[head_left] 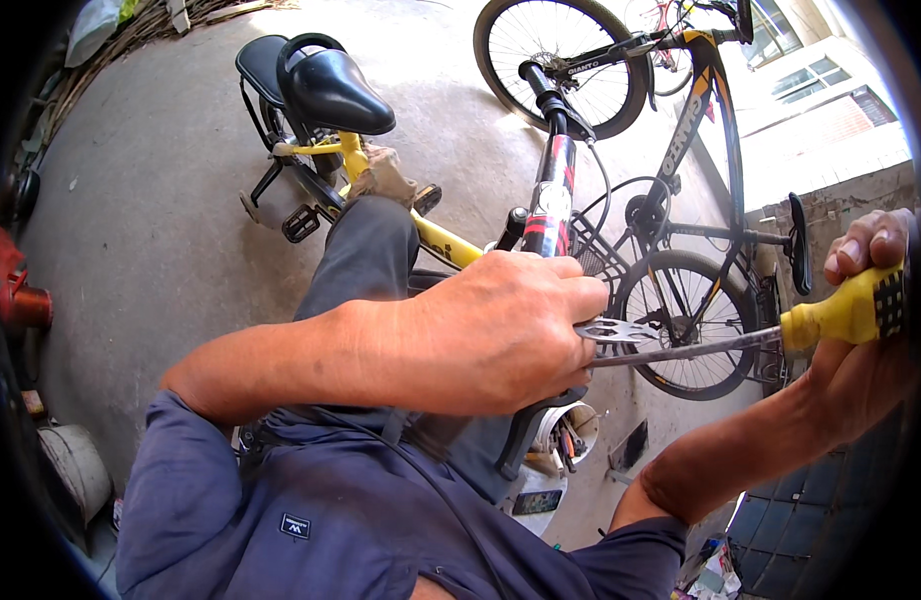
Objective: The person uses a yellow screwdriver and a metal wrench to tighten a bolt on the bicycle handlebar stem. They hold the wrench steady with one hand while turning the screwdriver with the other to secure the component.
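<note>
My left hand point(506, 330) is closed at the centre, knuckles up, round something mostly hidden, with a slotted silver metal piece point(621, 331) poking out beside its fingers. My right hand point(866, 250), at the far right, grips a screwdriver by its yellow, black-patterned handle point(831, 312). The screwdriver's long shaft point(701, 349) runs leftward to my left fingers, its tip hidden there. Just beyond my left hand rises a black, red and white bicycle tube point(550, 200) with cables beside it.
A yellow bicycle point(451, 240) with black saddles stands ahead-left, past my leg. A black-and-orange bicycle point(709, 120) stands at right. Below are a white bucket of tools point(581, 423) and a phone point(537, 503). A red metal object point(21, 300) and piled sticks point(131, 35) line the left.
</note>
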`<state>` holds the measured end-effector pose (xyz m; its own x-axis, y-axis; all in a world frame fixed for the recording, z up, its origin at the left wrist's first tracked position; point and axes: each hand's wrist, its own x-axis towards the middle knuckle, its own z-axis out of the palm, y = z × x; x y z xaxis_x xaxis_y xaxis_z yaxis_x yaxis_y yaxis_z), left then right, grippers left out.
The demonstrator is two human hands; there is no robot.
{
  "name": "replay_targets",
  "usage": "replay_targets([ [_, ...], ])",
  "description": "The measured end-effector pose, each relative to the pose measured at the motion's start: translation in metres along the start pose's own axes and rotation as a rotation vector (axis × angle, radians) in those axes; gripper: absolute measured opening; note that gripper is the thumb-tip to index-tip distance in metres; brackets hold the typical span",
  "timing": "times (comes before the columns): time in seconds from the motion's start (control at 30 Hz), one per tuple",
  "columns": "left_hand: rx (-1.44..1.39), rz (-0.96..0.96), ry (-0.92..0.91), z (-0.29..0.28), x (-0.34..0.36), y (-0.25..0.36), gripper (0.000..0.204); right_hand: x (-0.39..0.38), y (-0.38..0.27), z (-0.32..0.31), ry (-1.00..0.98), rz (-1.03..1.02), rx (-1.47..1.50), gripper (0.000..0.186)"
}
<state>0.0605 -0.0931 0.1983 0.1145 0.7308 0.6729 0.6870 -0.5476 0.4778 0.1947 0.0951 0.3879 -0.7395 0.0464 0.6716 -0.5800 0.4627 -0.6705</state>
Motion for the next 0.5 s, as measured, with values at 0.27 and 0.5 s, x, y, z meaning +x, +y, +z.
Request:
replay_targets([
  [0.27,0.006,0.018,0.018,0.002,-0.002,-0.001,0.017,-0.003,-0.008,-0.012,-0.312,-0.025,0.213,0.058],
  [0.5,-0.032,0.008,0.098,0.006,-0.003,-0.002,0.017,-0.01,-0.013,0.006,-0.065,0.057,0.228,0.064],
])
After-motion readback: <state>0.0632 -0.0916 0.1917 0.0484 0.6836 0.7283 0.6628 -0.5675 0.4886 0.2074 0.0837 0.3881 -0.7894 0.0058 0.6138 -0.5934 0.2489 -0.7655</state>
